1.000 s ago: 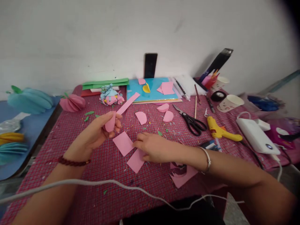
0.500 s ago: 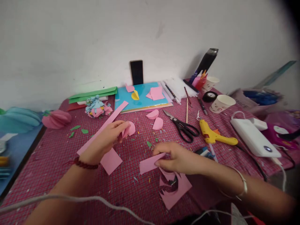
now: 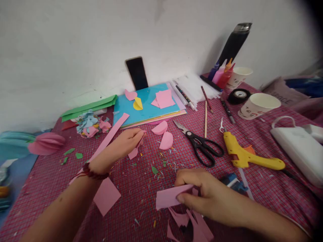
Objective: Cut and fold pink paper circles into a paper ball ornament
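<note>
My left hand point(image 3: 130, 141) is closed on a folded pink paper piece point(image 3: 133, 153), which its fingers partly cover. Two pink folded half-circles point(image 3: 166, 140) lie on the cloth just to its right. Between thumb and fingers, my right hand point(image 3: 195, 188) pinches a folded pink paper point(image 3: 166, 197). Below that hand is a pink paper offcut point(image 3: 202, 227) with jagged cut-outs, partly hidden by the hand. A pink paper square point(image 3: 107, 196) lies below my left wrist, and a long pink strip point(image 3: 112, 131) runs under the left forearm.
Black-handled scissors point(image 3: 202, 143) and a yellow glue gun point(image 3: 252, 156) lie to the right. Paper cups point(image 3: 259, 106) and a white power bank point(image 3: 300, 148) stand beyond. A phone point(image 3: 137, 72) leans on the wall behind blue sheets point(image 3: 148, 111). Crumpled paper point(image 3: 88, 124) sits at left.
The view has shifted and come closer. My left hand has turned, covering more of its pink piece. My right hand still holds the folded paper, and the offcut below it has shifted.
</note>
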Action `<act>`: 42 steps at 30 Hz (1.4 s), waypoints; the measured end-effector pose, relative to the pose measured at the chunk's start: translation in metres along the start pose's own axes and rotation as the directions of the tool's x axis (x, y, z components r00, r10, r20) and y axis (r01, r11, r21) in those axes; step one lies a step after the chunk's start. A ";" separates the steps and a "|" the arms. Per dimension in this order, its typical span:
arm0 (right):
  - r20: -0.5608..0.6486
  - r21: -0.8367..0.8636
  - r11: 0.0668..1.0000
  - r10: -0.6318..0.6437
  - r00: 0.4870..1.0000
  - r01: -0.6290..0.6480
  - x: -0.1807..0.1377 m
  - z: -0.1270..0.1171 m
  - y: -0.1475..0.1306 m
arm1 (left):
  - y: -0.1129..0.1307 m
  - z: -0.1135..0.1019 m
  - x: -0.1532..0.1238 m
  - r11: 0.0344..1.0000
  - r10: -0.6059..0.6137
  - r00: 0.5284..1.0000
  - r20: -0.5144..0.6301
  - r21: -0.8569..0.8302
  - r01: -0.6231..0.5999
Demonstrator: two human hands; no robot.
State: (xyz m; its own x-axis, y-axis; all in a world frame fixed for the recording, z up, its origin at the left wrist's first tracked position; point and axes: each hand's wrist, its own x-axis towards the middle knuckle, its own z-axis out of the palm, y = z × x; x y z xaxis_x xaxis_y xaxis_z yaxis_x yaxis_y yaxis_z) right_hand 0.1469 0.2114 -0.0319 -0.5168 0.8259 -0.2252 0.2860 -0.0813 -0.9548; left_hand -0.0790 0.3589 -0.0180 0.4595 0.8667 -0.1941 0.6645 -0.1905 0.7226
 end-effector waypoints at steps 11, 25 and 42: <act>-0.002 -0.093 0.993 -0.077 0.997 0.076 0.000 0.001 0.000 | 0.011 0.011 -0.011 0.989 -0.050 0.999 0.014 -0.137 0.051; 0.026 -0.167 0.976 -0.139 0.990 0.141 -0.003 0.003 0.000 | -0.006 0.038 -0.039 0.808 0.003 0.999 -0.036 0.589 0.019; 0.045 -0.214 0.961 -0.171 0.984 0.177 -0.003 0.004 -0.002 | -0.003 0.059 -0.063 0.659 0.198 0.976 -0.097 0.750 -0.059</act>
State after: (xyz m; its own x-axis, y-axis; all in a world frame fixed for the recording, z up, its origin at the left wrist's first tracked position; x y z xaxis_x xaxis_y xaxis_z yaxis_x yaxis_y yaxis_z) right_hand 0.1444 0.2068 -0.0300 -0.5940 0.8016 -0.0672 0.3561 0.1871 -0.9156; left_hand -0.0751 0.2776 -0.0469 0.5227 0.8523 0.0176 0.8525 -0.5226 -0.0102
